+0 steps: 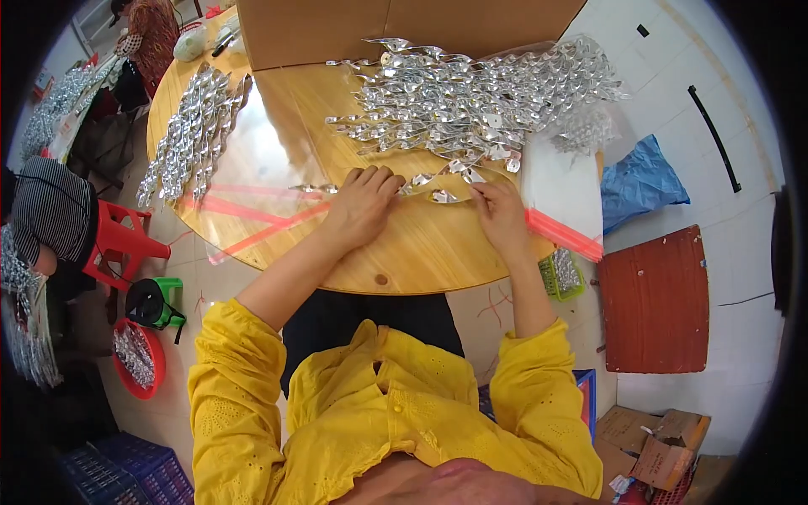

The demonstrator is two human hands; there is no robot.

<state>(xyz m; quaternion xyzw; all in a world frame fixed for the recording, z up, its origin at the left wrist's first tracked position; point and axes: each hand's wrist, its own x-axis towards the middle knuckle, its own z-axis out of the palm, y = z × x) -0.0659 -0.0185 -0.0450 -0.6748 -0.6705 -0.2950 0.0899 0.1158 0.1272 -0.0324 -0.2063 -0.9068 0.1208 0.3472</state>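
My left hand (364,207) lies low over the wooden round table, its fingers curled over a twisted shiny silver strip (419,180). One end of the strip sticks out to the left of that hand. My right hand (502,212) pinches silver strip pieces near their right end, thumb and forefinger together. How many strips lie between the hands is hard to make out. Just beyond them spreads a large pile of the same twisted strips (454,105), partly inside clear plastic. A smaller bunch of strips (189,130) rests at the left on clear bags with red edges (252,220).
A cardboard box (404,32) stands at the table's far side. Clear red-edged bags (560,189) are stacked at the right edge, beside a blue plastic bag (644,181). Below are a green basket (562,274) and a red-brown board (656,307). Two people sit at the left.
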